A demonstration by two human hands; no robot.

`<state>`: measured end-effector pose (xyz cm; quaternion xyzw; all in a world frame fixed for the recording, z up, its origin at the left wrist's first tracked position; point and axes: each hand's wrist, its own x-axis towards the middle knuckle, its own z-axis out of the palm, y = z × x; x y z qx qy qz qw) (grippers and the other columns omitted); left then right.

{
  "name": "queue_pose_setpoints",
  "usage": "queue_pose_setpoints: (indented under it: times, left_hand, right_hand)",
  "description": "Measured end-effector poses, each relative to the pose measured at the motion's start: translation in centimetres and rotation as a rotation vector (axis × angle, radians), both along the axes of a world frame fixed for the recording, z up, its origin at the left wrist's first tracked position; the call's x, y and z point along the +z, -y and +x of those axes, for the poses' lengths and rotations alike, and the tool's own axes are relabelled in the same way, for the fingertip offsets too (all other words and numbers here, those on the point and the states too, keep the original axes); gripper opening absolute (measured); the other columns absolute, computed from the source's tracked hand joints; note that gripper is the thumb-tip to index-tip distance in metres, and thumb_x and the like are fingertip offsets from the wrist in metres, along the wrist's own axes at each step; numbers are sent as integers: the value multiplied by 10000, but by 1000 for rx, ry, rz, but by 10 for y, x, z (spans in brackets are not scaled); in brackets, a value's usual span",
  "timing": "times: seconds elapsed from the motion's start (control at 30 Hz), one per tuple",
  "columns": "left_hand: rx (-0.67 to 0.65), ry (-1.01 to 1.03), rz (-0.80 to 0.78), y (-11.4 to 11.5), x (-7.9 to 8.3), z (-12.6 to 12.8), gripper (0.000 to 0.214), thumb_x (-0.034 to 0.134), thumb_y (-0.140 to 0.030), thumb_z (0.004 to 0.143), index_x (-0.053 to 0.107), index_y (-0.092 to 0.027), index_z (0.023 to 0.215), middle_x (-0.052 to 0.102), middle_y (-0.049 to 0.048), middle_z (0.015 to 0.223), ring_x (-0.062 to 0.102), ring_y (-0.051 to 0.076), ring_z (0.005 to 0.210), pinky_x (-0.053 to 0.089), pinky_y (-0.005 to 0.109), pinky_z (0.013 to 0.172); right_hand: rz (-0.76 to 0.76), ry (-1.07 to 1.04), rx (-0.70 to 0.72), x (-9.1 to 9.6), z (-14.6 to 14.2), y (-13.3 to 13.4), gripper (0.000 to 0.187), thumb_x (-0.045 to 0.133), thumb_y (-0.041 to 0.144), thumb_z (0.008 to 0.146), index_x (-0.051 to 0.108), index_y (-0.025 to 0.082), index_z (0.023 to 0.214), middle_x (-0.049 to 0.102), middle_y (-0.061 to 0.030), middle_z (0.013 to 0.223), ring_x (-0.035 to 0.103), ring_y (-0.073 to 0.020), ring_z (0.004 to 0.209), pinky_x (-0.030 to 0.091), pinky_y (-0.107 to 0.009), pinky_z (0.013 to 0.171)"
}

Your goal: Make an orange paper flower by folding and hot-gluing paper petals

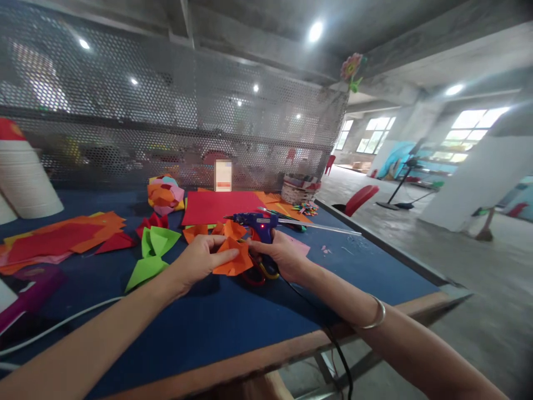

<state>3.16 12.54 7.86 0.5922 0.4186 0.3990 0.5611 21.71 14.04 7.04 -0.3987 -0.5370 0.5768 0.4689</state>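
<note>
My left hand (pixel 204 256) pinches a folded orange paper piece (pixel 234 260) between thumb and fingers, just above the blue tabletop. Around the handle of a blue glue gun (pixel 263 228) my right hand (pixel 287 253) is closed. A small red light glows on the gun's side, and a long clear glue stick (pixel 320 226) runs out of its back. The nozzle points left, over the orange paper. Scissors (pixel 266 272) with red and yellow handles lie partly hidden beneath the hands. Left of my left hand lie green folded papers (pixel 154 250).
Red paper sheets (pixel 225 206), a woven basket (pixel 300 189) and a multicoloured paper ball (pixel 165 194) stand at the back, before a perforated metal screen (pixel 166 111). Orange and red sheets (pixel 62 239) lie left, near stacked white cups (pixel 29 178). The gun's black cord (pixel 339 350) drops over the front edge.
</note>
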Motion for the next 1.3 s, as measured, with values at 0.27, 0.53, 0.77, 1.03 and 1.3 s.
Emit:
queue_pose_setpoints:
  times: [0.27, 0.53, 0.77, 1.03, 1.3]
  left_hand:
    - [4, -36, -6, -3, -5, -2, 390, 847, -449, 562, 762, -175, 828, 770, 28, 786, 679, 166, 712, 485, 251, 683]
    - [36, -26, -15, 1, -1, 2, 314, 853, -386, 535, 751, -167, 736, 747, 2, 690, 627, 120, 612, 452, 209, 603]
    - [55, -38, -9, 0, -1, 2, 295, 842, -357, 529, 749, -161, 729, 728, -2, 650, 612, 121, 583, 437, 213, 573]
    - [48, -66, -32, -2, -2, 2, 314, 821, -359, 524, 744, -137, 732, 724, 24, 667, 600, 125, 582, 418, 224, 568]
    - [51, -219, -45, 0, -1, 2, 237, 731, -350, 588, 726, -143, 705, 707, 16, 652, 596, 129, 575, 406, 230, 564]
  right_hand:
    - [15, 15, 69, -1, 1, 0, 453, 872, 429, 527, 591, 167, 767, 582, 48, 603, 474, -71, 495, 388, -223, 496]
    - [42, 76, 91, -2, -1, 2, 421, 848, 450, 570, 562, 178, 714, 543, 60, 549, 465, -77, 468, 378, -228, 483]
    - [132, 107, 56, 2, -3, 5, 391, 833, 401, 604, 587, 171, 803, 582, 49, 629, 514, -91, 528, 441, -237, 528]
    - [252, 196, 29, -4, -2, 0, 361, 786, 425, 659, 616, 169, 849, 628, 11, 729, 559, -124, 637, 485, -272, 630]
    - [300, 296, 41, -8, 0, -4, 289, 777, 380, 662, 631, 152, 761, 640, -5, 720, 566, -128, 640, 475, -260, 618]
